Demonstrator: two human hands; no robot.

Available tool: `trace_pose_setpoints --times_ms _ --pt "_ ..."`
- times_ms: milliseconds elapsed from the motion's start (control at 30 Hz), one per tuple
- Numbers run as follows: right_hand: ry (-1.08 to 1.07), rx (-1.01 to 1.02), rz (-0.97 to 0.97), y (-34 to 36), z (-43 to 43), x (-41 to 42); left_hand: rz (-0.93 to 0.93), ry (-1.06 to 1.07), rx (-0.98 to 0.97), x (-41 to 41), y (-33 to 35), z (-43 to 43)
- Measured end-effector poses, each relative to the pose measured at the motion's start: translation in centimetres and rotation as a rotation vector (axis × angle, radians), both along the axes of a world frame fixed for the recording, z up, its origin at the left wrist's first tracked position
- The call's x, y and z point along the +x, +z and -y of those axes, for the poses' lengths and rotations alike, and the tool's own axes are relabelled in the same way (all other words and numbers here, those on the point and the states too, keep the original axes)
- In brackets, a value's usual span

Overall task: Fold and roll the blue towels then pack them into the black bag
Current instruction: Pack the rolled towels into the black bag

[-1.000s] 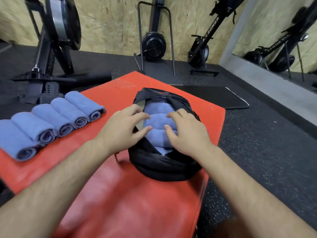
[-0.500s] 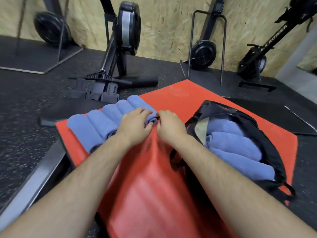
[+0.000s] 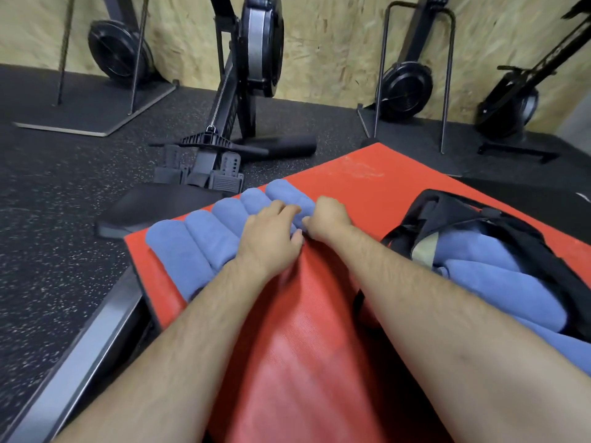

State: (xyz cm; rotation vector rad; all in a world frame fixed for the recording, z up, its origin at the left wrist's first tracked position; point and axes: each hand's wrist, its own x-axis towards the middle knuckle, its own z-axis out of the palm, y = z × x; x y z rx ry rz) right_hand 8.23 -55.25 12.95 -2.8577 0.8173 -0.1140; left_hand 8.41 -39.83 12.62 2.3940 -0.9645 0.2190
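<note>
— Towels (image 3: 208,238), where are they?
— Five blue rolls lie side by side on the left of the red counter (image 3: 367,187). More blue ones sit inside the open black bag (image 3: 454,215) on the right.
— And the hands?
— Both are on the last roll (image 3: 287,195), the one nearest the bag. The left hand (image 3: 270,241) curls its fingers over the top. The right hand (image 3: 327,219) pinches its end

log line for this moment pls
step: pick next roll | left hand: grips end roll | right hand: grips end roll | other rolls: row on red mat | black bag: open, towels inside
</note>
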Motion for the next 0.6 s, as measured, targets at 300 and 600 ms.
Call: trace_pose_setpoints --times_ms 300,600 --pt "0.22 -0.083 0.256 8.9 -0.6 -14.6 0.172 -0.16 -0.15 -2.7 3.3 -0.7" --pt "0.276 0.309 0.332 11.0 2.5 -34.5 -0.007 -0.524 -0.089 -14.1 7.9 1.5"
